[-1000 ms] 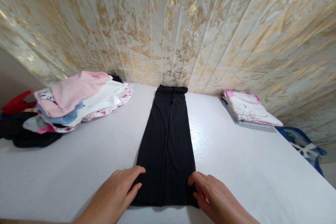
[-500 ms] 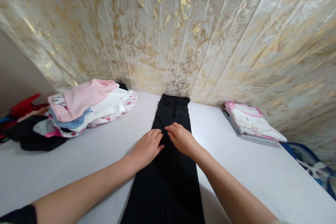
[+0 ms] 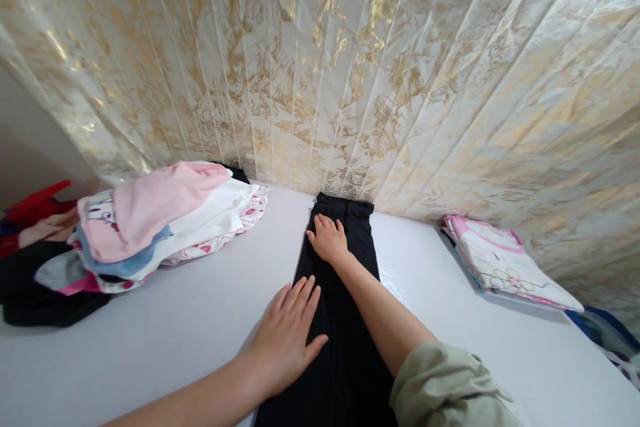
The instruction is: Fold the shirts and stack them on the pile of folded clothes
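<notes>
Black trousers (image 3: 357, 260) lie lengthwise on the white table, their waistband at the far end by the curtain and the lower part running out of view below. My right hand (image 3: 329, 238) rests flat on them just under the waistband, fingers apart and pointing away from me. Nearer to me, my left hand (image 3: 287, 333) is spread over the left edge of the trousers, its thumb out to the right. Neither hand grips anything. My right forearm covers part of the cloth.
On the left lies a loose heap of clothes (image 3: 155, 213), pink, white, black and red. A stack of folded clothes (image 3: 510, 260) with a flower print sits at the right. Beyond its corner shows a blue-edged bag (image 3: 607, 327). A gold-patterned curtain (image 3: 320, 67) hangs behind the white table (image 3: 200, 347).
My hands were close together on the middle of the trousers with fingers bent. The right has moved up towards the waistband, the left back towards me, and both have flattened out.
</notes>
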Action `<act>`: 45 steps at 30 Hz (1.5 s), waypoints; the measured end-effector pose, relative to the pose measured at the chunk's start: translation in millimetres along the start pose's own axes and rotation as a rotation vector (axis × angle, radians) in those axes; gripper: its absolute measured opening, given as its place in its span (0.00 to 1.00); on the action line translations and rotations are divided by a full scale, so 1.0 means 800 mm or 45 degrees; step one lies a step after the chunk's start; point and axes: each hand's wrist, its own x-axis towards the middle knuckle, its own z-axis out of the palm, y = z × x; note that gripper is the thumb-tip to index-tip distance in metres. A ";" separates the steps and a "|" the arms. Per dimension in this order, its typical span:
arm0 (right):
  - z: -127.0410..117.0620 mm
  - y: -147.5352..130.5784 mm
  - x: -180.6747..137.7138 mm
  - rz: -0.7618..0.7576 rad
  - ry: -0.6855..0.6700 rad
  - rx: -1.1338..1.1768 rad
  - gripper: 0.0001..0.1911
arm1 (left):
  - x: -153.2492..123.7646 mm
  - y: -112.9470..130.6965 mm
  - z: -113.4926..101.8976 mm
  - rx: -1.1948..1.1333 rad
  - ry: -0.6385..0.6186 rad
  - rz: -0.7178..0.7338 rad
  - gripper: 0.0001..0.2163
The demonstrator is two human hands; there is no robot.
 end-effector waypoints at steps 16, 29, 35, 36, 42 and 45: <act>-0.030 0.037 0.056 0.099 -0.122 0.153 0.22 | -0.002 -0.004 0.009 0.071 0.073 0.016 0.31; -0.046 0.107 -0.126 -0.017 0.016 0.232 0.19 | -0.001 -0.009 0.014 0.074 0.148 0.057 0.30; -0.048 0.087 -0.091 0.153 0.140 0.266 0.16 | 0.000 -0.007 0.015 0.121 0.136 0.045 0.29; -0.048 0.085 -0.082 0.185 0.140 0.251 0.15 | 0.000 -0.007 0.015 0.126 0.139 0.046 0.29; -0.029 0.081 -0.049 0.392 0.109 0.252 0.07 | 0.001 -0.007 0.014 0.132 0.165 0.054 0.29; -0.021 0.087 -0.046 0.568 0.183 0.469 0.05 | 0.000 -0.007 0.015 0.120 0.189 0.058 0.28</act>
